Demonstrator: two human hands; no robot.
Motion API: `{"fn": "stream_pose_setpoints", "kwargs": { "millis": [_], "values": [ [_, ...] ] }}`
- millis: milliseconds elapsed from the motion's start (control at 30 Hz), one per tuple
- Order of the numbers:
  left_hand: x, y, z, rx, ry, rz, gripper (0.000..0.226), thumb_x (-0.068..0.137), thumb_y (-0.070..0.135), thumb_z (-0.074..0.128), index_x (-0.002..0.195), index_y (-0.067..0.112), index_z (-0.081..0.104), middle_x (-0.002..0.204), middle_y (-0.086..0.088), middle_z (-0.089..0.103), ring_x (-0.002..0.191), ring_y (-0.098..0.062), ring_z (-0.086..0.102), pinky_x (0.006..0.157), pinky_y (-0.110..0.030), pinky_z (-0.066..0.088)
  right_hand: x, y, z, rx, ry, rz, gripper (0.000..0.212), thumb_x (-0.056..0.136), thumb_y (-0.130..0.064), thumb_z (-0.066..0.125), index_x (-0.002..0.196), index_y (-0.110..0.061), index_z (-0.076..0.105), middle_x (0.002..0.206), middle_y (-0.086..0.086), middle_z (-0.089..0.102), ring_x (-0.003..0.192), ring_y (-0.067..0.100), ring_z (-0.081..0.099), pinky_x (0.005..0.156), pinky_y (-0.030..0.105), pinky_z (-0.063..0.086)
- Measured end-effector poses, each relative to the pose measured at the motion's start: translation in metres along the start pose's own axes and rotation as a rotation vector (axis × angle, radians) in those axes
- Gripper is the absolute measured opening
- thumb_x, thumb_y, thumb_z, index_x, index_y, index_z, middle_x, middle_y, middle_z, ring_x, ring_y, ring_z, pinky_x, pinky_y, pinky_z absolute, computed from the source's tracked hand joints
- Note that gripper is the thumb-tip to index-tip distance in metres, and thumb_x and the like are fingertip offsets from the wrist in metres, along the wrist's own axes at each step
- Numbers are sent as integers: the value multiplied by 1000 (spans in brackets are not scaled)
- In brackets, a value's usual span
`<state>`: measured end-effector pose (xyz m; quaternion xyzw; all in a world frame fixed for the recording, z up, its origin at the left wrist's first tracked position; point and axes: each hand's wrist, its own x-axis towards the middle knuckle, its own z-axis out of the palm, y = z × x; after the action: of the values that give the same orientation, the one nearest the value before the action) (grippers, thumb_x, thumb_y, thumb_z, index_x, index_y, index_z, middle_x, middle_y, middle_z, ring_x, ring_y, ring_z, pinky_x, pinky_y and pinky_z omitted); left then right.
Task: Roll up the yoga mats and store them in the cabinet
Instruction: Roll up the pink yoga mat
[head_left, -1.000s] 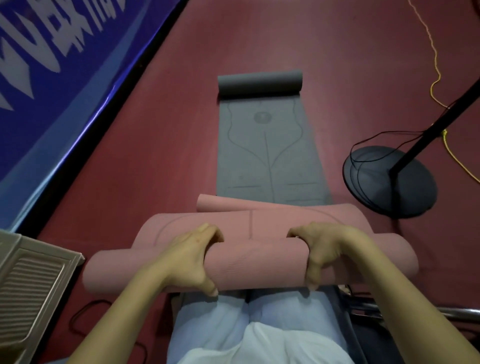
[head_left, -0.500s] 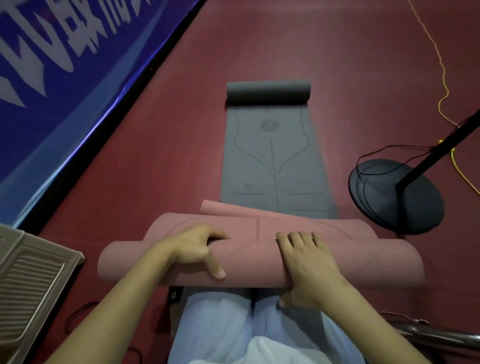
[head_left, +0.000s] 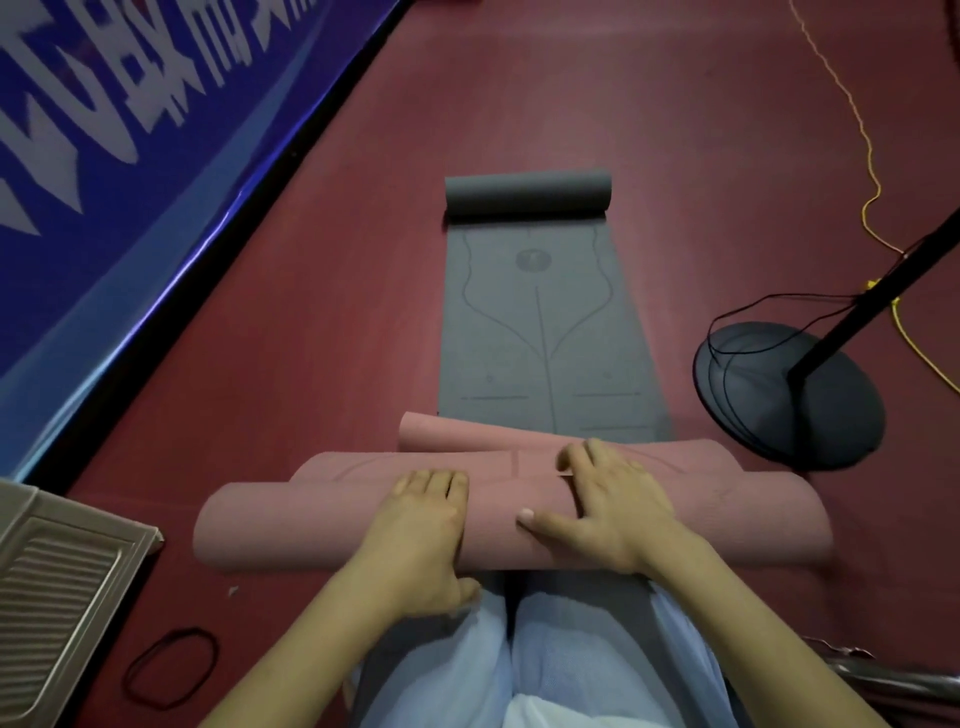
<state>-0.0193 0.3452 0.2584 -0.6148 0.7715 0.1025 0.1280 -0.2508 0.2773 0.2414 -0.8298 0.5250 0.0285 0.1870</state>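
We press both palms on the pink yoga mat (head_left: 322, 525), which lies as a thick roll across the floor just in front of our knees. Our left hand (head_left: 415, 535) lies flat on the top of the roll with the fingers straight and together, the thumb tucked down at the near side. Our right hand (head_left: 613, 504) is spread flat beside it, fingers reaching over the far side of the roll and the thumb stretched out toward the left hand; neither hand curls round the mat. The mat's loose end curls up just beyond the roll.

Past it, the gray yoga mat (head_left: 540, 332) stretches away from us on the red floor (head_left: 701, 130), flat for most of its length and rolled at its far end. To the right stands a black round stand base (head_left: 800, 410) with a thin black cable looped on it and a yellow cord (head_left: 862, 140) trailing behind. A blue banner (head_left: 104, 156) runs along the left, a beige ribbed panel (head_left: 57, 587) sits at the lower left, and a black elastic loop (head_left: 171, 667) lies near it.
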Motion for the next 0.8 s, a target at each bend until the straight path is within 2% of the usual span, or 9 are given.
{"fn": "stream_pose_setpoints", "kwargs": {
  "millis": [100,200,267,333,400,467,600,733,800],
  "values": [
    [13,9,1,79,-46,-47,119,52,73,84,140,8,37,139,-10,47,124,-30,48,111,-40,35,-1,-3,10,-73,150,17,76,75,-95,25,94,-23,44,98,-4,48,95,23,47,83,39,40],
    [23,4,3,43,-59,-50,114,44,74,87,129,12,43,131,-6,53,117,-28,53,105,-39,39,-6,-8,23,-110,294,10,65,86,-84,31,87,-21,49,91,2,58,86,29,52,79,44,44],
    [32,-4,0,-11,-82,-49,108,42,78,85,121,16,47,126,-2,58,114,-26,56,100,-38,40,-6,-8,32,-136,325,0,69,87,-81,36,92,-17,60,90,5,62,84,32,55,81,46,45],
    [43,-11,-9,-36,-122,-42,99,42,80,84,111,18,49,119,-1,63,108,-26,60,88,-38,41,-2,-5,34,-126,319,13,75,86,-83,37,99,-15,65,92,5,64,86,32,58,84,45,46],
    [53,-16,-15,-67,-149,-40,95,40,81,83,105,19,51,113,1,67,101,-26,63,80,-36,45,6,-3,27,-101,282,42,74,84,-85,35,95,-18,64,91,4,66,88,31,61,83,42,45],
    [57,-18,-16,-120,-145,-54,95,34,82,81,104,23,56,107,4,69,93,-24,64,80,-38,52,13,-4,17,-103,235,68,73,83,-86,33,90,-19,62,92,4,69,91,29,64,82,40,43],
    [53,-17,-12,-125,-108,-46,88,33,80,75,102,28,59,102,10,69,89,-20,64,77,-38,53,16,-16,5,-120,226,140,73,86,-83,33,98,-18,65,103,7,73,101,30,66,87,39,41],
    [44,-20,-21,-111,-114,-43,84,28,80,73,95,31,60,88,12,68,77,-17,63,72,-38,55,7,-26,6,-98,208,196,88,78,-83,14,104,-15,64,108,9,72,105,31,64,94,40,39],
    [39,-19,-28,-103,-145,-27,85,28,81,73,95,30,62,86,11,67,76,-17,62,72,-38,57,0,-30,1,-89,172,211,90,79,-83,12,105,-15,65,110,10,72,106,32,64,93,39,40]
  ]
}}
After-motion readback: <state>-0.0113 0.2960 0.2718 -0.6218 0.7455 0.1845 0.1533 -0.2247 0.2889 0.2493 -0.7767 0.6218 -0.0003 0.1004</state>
